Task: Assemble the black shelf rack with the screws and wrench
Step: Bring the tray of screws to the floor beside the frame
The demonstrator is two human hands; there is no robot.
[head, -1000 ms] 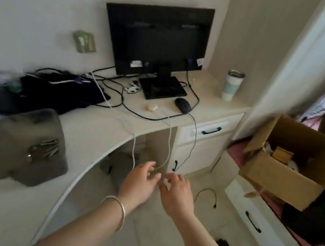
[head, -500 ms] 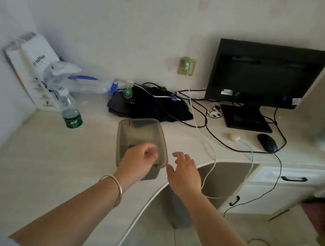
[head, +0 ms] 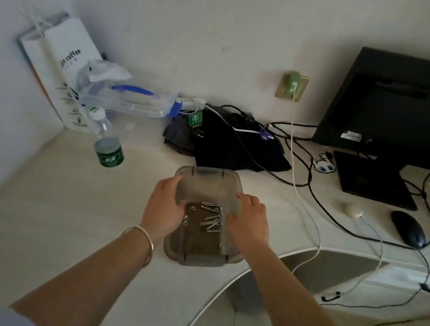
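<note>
At frame centre, slim metal screws (head: pixel 210 218) lie loose in a translucent grey, round-cornered plastic container (head: pixel 207 179) on the pale desk (head: pixel 38 208). The left hand (head: pixel 165 208) and right hand (head: pixel 248 223) grip its opposite sides, fingers curled over the rims.

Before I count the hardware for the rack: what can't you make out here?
Head view only:
- Screws in the grey container: small, overlapping, no exact count.
- Container sides: covered by the left hand and right hand.
- Wrench, black rack: not seen.
- Monitor: cut by the right edge.
</note>
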